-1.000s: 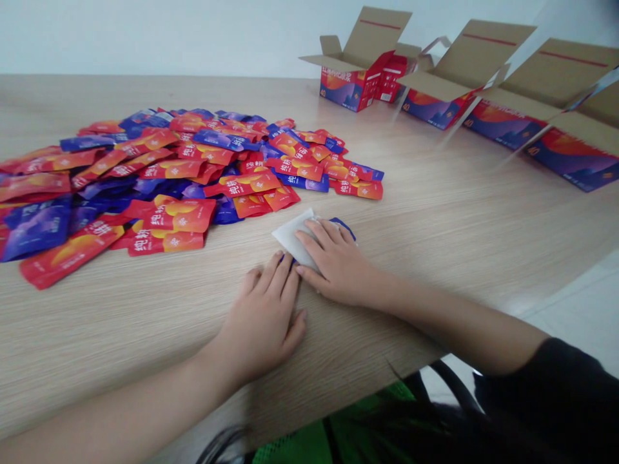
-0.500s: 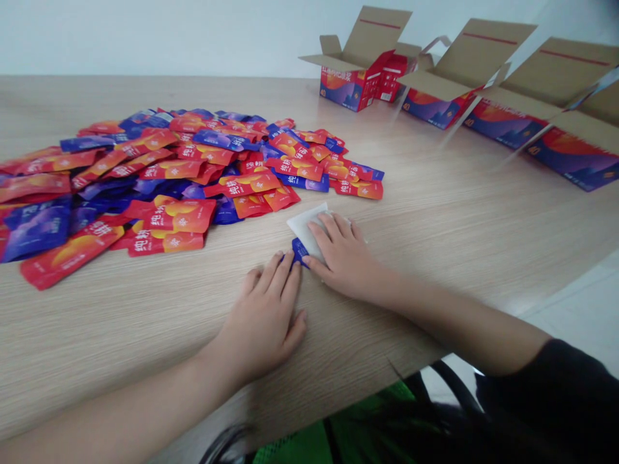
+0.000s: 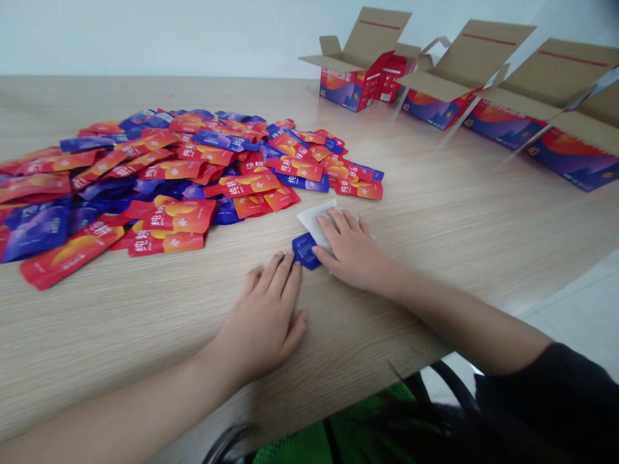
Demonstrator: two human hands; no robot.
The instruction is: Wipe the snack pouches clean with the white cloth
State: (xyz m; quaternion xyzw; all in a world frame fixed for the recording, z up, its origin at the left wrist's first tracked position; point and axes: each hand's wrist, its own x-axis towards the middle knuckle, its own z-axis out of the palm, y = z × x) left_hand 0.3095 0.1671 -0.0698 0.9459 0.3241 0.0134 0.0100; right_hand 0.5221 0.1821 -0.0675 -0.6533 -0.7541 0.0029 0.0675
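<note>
On the table lies a small blue sachet (image 3: 305,251) with fine print, its left end under the fingertips of my left hand (image 3: 271,312). That hand rests palm down, fingers stretched out, with the thumb apart. My right hand (image 3: 355,251) holds a folded white cloth (image 3: 318,218) against the table, fingers bent over it and the thumb at its lower edge. The cloth touches or overlaps the right end of the sachet; what lies beneath it is hidden. Beyond my left hand spreads a heap of red and blue pouches (image 3: 178,222).
Several open cardboard boxes (image 3: 341,87) with red and blue printing stand along the back right, flaps raised. The wooden tabletop (image 3: 425,212) stretches between them and my hands. A green chair-like mesh surface (image 3: 300,444) shows below the table's front edge.
My right hand and the white cloth have slid a little to the right, uncovering more of the blue sachet. My left hand has stayed in place.
</note>
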